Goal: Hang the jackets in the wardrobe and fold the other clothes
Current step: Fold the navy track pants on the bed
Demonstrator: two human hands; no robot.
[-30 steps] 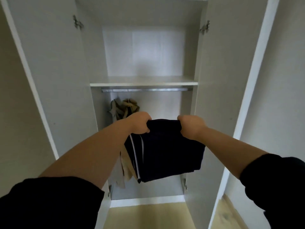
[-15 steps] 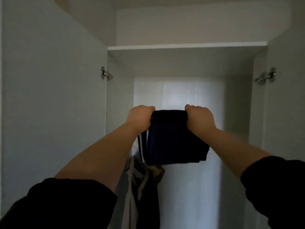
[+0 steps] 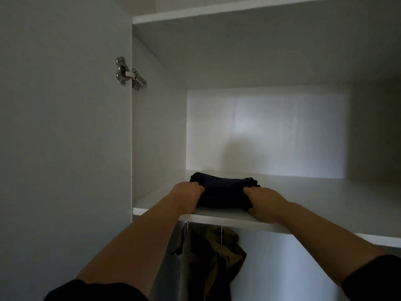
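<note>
A folded dark navy garment point(image 3: 224, 189) lies on the white wardrobe shelf point(image 3: 314, 200), near its front left. My left hand point(image 3: 187, 195) grips its left edge and my right hand point(image 3: 263, 202) grips its right edge, both with fingers curled round the cloth. Under the shelf hang jackets: an olive-brown jacket point(image 3: 223, 257) and a grey one point(image 3: 173, 263) to its left, partly hidden by my left forearm.
The open left wardrobe door point(image 3: 65, 137) stands close on the left, with a metal hinge point(image 3: 130, 73) at its edge. A higher shelf point(image 3: 238, 9) spans the top. The right part of the lower shelf is bare.
Both hands have lifted the folded garment from in front of the wardrobe up onto the shelf, where it now rests. The view has tilted upward and moved closer.
</note>
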